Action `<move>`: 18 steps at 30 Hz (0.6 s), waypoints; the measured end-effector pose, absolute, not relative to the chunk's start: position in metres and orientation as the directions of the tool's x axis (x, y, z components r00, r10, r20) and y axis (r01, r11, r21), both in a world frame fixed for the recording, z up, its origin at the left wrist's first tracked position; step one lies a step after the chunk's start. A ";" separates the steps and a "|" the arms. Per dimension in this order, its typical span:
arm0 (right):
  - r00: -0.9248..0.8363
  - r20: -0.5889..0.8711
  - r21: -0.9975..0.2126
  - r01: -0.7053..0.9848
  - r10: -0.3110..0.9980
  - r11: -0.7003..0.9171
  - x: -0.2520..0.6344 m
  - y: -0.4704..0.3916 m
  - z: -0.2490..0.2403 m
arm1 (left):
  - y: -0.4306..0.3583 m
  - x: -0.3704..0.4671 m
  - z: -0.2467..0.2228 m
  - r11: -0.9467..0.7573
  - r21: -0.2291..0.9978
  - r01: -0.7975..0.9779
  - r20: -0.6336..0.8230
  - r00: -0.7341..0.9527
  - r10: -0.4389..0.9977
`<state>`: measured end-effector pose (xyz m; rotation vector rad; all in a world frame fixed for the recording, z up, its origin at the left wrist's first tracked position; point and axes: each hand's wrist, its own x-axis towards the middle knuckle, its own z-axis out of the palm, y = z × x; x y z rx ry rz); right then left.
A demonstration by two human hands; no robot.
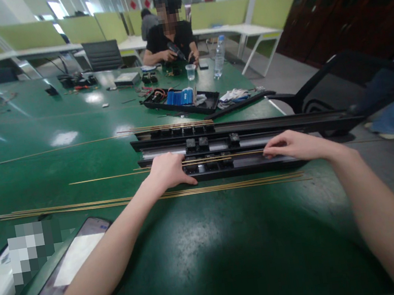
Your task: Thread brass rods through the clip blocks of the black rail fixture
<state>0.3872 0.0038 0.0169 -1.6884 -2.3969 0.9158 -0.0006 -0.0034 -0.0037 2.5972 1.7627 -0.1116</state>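
My left hand lies over the left part of the nearest black channel, its thumb along the near side and its other fingers mostly hidden. Between the thumb and fingertips of my right hand, a thin brass-coloured rod is pinched over the same channel. That rod runs left across small black blocks seated in the channel. Another brass-coloured rod sticks out to the left past my left hand. Behind stands a second channel with black blocks in it.
Several loose rods lie in front of the channels; more rest on the rear one. A phone is at the left. Beyond are a black tray, a bottle, and a seated person holding a power tool. A chair stands right.
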 end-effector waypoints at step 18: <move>-0.360 -0.291 -0.488 0.853 0.886 0.186 0.402 0.004 0.023 | -0.004 -0.001 -0.004 -0.369 -0.027 0.929 -0.058 0.367 0.928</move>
